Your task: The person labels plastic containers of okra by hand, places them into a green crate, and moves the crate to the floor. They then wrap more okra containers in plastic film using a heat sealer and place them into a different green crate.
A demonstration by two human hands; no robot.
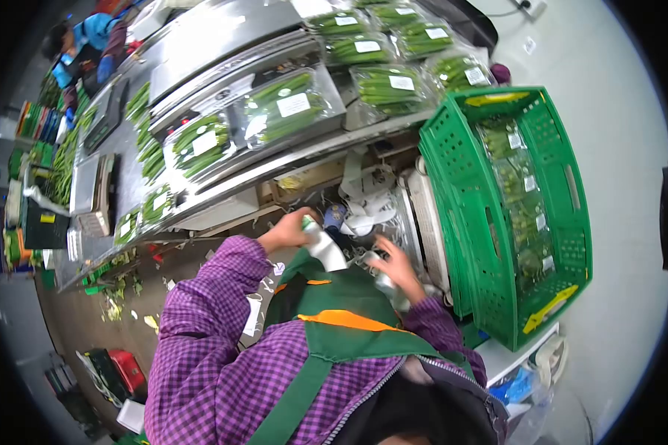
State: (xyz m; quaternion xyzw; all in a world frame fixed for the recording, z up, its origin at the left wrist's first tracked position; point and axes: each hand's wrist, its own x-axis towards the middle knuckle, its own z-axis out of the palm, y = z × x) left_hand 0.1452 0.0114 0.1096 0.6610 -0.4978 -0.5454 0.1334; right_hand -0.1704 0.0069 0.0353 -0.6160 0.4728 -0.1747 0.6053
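Observation:
In front of my apron, my left hand is closed on a white paper strip with a bit of green near the fingers. The strip hangs from the grip towards the right and is blurred. My right hand is held apart from the strip, its thumb and fingers spread and slightly blurred. Below both hands, loose white backing paper lies in a tangle under the bench edge. Bags of green vegetables with white labels rest on the steel bench, among them a labelled bag on the packing machine.
At my right stands a green crate holding several labelled bags. More bags cover the bench's right end. A scale is at the left. A co-worker in blue works beyond. Scraps litter the floor.

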